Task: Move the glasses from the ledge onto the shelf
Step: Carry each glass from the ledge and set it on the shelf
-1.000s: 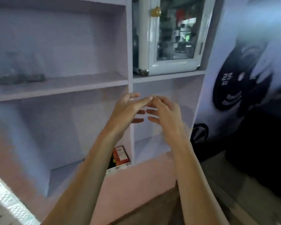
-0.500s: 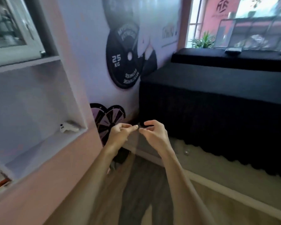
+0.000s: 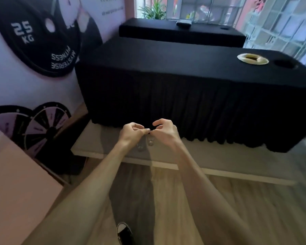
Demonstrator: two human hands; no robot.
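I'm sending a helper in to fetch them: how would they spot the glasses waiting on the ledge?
Find the long table draped in a pleated black cloth. Along its foot runs a low grey ledge with a white edge. The two small clear glasses stand there side by side, just below the person's hands; they are see-through and the only things visible on the ledge.

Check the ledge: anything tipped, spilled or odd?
Nothing stands out. Two small clear glasses stand upright on the grey ledge, no spill visible. Left hand and right hand hover above them, not yet holding either.
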